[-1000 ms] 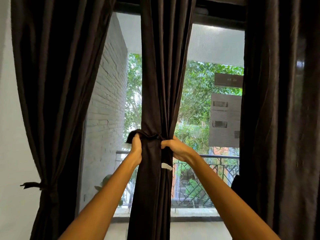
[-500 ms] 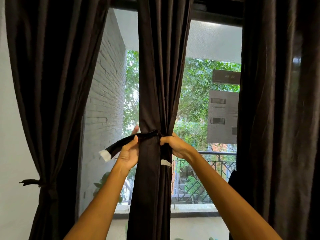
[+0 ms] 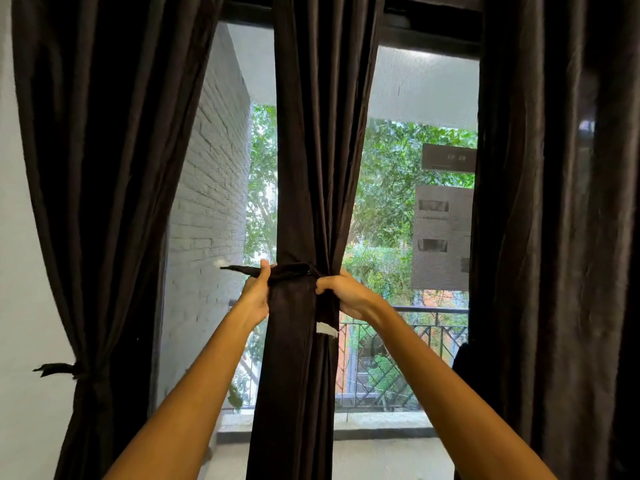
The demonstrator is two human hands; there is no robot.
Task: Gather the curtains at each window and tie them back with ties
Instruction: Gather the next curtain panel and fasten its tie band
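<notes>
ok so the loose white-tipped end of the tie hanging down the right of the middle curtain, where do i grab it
Pinch the hanging end just above its white tip, coming in from the right, window side. It lies flat against the middle curtain with its edge exposed there, below the right hand. The left hand already grips the other end, stretched out leftward.

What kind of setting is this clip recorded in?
Probably a room in a home or flat, at a tall window hung with dark curtains. Outside are a balcony railing, a white brick wall and trees.
</notes>
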